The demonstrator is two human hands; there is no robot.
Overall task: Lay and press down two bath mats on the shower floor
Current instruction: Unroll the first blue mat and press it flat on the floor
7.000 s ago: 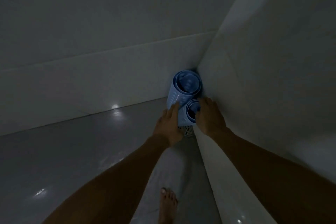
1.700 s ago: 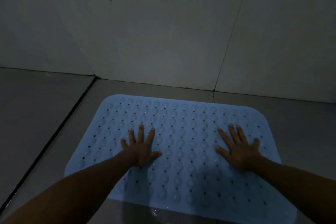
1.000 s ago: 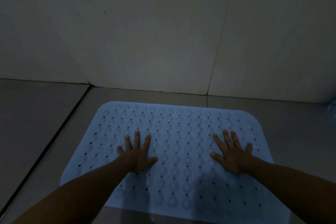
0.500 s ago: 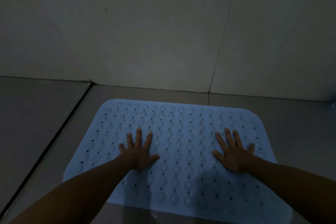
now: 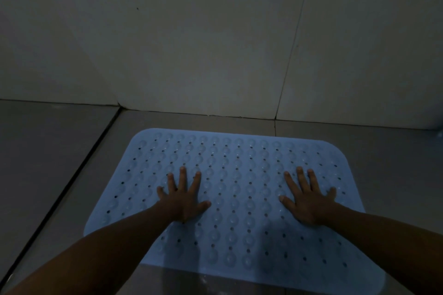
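Single head view, close above the mat [image 5: 239, 175], angled forward and down toward the far wall [image 5: 191, 43].

one pale blue rubbery bath mat [image 5: 239, 199] with rounded corners, rows of little bumps and small round drain holes all over, unrolled and lying flat on the grey tiled shower floor [image 5: 60, 163], far edge near the wall, only this mat in view

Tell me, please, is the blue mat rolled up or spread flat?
Spread flat: the blue mat lies open on the floor, both far corners down, with the left hand and right hand on it.
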